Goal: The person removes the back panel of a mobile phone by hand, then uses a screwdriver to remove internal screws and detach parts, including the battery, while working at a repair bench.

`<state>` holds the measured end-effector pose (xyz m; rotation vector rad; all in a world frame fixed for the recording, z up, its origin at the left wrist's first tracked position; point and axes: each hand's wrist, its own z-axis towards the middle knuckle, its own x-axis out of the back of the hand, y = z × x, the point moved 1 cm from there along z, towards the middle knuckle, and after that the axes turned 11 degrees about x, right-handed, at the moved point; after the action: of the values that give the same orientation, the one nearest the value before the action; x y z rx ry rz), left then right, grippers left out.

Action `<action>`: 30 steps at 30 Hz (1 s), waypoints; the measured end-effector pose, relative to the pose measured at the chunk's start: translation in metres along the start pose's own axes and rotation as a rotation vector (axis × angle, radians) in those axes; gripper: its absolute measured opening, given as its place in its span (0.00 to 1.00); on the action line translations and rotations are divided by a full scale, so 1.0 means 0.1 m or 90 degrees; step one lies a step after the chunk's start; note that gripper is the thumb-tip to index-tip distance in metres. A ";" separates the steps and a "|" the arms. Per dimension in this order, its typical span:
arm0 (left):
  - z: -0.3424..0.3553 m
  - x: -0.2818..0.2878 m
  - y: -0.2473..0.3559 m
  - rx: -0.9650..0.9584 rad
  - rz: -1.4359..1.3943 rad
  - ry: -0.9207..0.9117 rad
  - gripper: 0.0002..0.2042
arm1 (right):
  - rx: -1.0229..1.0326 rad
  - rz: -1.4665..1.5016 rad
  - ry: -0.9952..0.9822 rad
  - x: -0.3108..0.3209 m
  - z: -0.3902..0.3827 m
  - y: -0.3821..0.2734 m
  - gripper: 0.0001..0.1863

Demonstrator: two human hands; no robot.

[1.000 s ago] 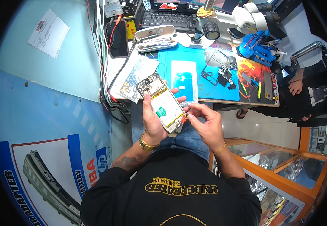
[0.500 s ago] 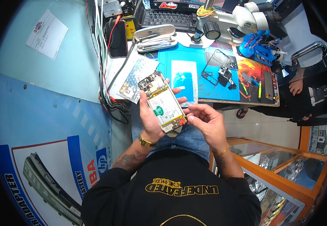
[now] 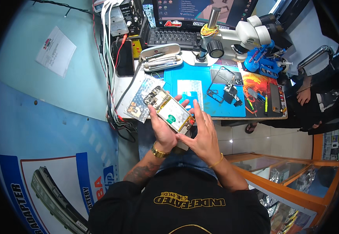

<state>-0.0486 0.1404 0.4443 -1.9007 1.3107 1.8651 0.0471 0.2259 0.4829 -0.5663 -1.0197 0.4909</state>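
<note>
We hold the opened phone [image 3: 174, 112] clasped in our left hand [image 3: 163, 133], thumb along its left edge, fingers behind and at its right. Our right hand [image 3: 205, 143] stands spread at the near end; we cannot tell whether it touches. The phone slants far-left to near-right, close to the near edge of the workbench [image 3: 228, 118]. Room extends right, above the tiled floor [image 3: 237, 136]. Our forearms [image 3: 232, 173] converge from the near side.

Pale blue wall [image 3: 85, 89], tiled floor [image 3: 261, 136], orange-framed display case [image 3: 294, 193], probably glass.
</note>
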 end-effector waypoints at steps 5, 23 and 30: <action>0.05 -0.04 -0.01 0.022 0.060 -0.038 0.41 | -0.008 0.025 -0.013 -0.02 0.14 0.09 0.57; 0.28 0.12 -0.10 0.075 0.056 -0.037 0.46 | -0.074 0.178 0.013 -0.06 0.32 0.45 0.61; 0.23 0.13 -0.10 -0.001 0.095 -0.003 0.45 | -0.036 0.170 0.036 -0.09 0.26 0.43 0.63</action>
<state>-0.0603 0.1560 0.4239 -1.8437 1.4874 1.9385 0.0147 0.2582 0.4595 -0.7685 -0.9101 0.6785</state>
